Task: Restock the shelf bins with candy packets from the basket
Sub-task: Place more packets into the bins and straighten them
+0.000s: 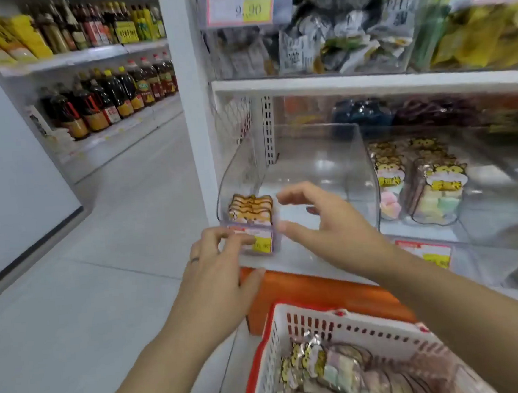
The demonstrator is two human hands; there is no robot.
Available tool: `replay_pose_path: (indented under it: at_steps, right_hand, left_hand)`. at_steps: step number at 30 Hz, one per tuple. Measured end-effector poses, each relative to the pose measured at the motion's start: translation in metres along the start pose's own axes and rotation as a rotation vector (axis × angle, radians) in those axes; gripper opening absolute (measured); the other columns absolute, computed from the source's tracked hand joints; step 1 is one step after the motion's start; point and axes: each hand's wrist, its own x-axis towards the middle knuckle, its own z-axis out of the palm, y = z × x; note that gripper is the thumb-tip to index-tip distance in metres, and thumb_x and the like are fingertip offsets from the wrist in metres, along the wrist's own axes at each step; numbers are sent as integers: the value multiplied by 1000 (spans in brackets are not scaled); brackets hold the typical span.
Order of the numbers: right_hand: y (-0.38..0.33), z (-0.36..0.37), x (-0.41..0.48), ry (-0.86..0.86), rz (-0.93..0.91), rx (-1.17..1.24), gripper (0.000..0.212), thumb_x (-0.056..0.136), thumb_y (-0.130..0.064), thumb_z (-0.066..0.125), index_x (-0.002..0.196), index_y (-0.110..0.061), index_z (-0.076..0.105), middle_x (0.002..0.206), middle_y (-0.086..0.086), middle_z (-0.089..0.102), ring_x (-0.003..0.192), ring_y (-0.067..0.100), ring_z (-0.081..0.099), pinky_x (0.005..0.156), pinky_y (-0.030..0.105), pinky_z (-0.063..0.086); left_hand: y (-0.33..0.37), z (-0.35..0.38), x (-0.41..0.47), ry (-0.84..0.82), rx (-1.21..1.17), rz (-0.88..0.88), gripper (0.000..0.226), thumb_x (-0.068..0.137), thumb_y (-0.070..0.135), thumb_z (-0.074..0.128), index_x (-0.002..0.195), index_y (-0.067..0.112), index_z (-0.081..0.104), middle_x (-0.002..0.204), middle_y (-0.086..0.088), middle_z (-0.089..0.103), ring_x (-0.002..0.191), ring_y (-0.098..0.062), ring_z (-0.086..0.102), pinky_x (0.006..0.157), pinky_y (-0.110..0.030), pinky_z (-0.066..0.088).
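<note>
A clear plastic shelf bin stands on the white shelf, with a small stack of tiger-print candy packets upright in its front left corner. My left hand touches the bin's front at the price tag, fingers lightly bent. My right hand hovers open at the bin's front rim, just right of the packets, holding nothing. The white basket with a red rim sits at the bottom, with several candy packets inside it.
To the right, a second clear bin holds several marshmallow packets. Above is a shelf of bagged snacks. An orange block sits under the shelf. The aisle floor stretches left, lined with bottle shelves.
</note>
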Motion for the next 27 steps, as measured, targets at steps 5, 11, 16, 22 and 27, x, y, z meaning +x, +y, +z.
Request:
replay_pose_path:
  at_steps: [5,11,16,22,27]
  right_hand:
    - [40,9,-105,-89,120,92,23,91,-21,70,110,-29,61,104,-14,70,102,-1,64,91,18,48]
    - [163,53,-205,-520,573,-130,24,93,-40,64,116,-37,57,102,-18,64,91,-1,62,85,27,54]
    - [218,78,-259,-818,749,-188,37,94,-46,61,123,-25,54,115,-3,56,96,16,55,74,26,43]
    - [224,83,-273,-776,692,-71,40,94,-50,59,74,-15,59,67,0,49,59,16,45,57,32,35]
    - [221,93,-288,-1032,529,-336,27,78,-42,72,88,-17,71,90,3,69,82,22,64,71,37,54]
  left_hand:
    - [20,56,-29,-273,142,104,38,97,42,55,134,31,52,130,6,53,116,-19,57,95,-39,47]
    - [14,171,-70,-637,212,70,36,99,36,51,134,27,51,133,0,53,116,-25,58,91,-40,50]
    - [-3,264,-109,-885,129,-78,47,96,32,53,142,24,45,142,-6,46,124,-29,54,100,-46,48]
    - [-16,304,-126,-927,297,19,81,80,63,63,145,28,31,142,-5,32,127,-32,45,96,-48,50]
    - [-12,311,-135,-924,415,73,102,72,78,58,151,30,13,145,-6,26,132,-34,38,100,-48,42]
